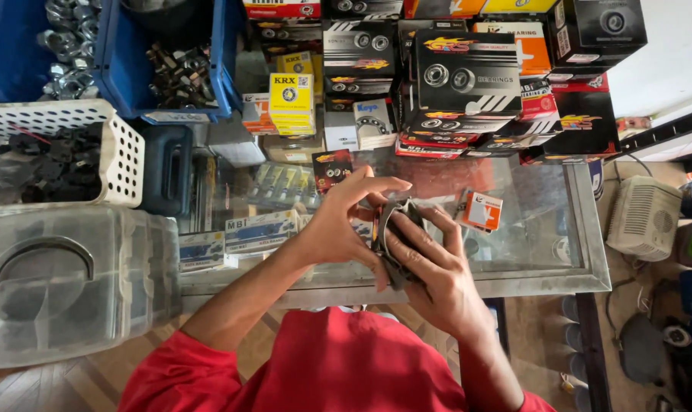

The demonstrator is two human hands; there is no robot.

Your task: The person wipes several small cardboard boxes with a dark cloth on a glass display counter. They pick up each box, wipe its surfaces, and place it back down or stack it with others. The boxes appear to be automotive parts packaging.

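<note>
Both my hands meet over the front of a glass counter (544, 229). My left hand (338, 221) and my right hand (430, 267) together hold a dark grey, curved metal part (395, 229), fingers wrapped round its edges. The part is largely hidden by my fingers. A small orange and white box (482, 210) lies on the glass just right of my hands. My sleeves are red.
Stacks of black, yellow and orange bearing boxes (460, 76) fill the back of the counter. Blue bins of nuts and bolts (174, 72) stand at the back left, a white basket (124, 156) and a clear plastic tub (71, 282) at the left. A white fan-like device (643, 217) sits at the right.
</note>
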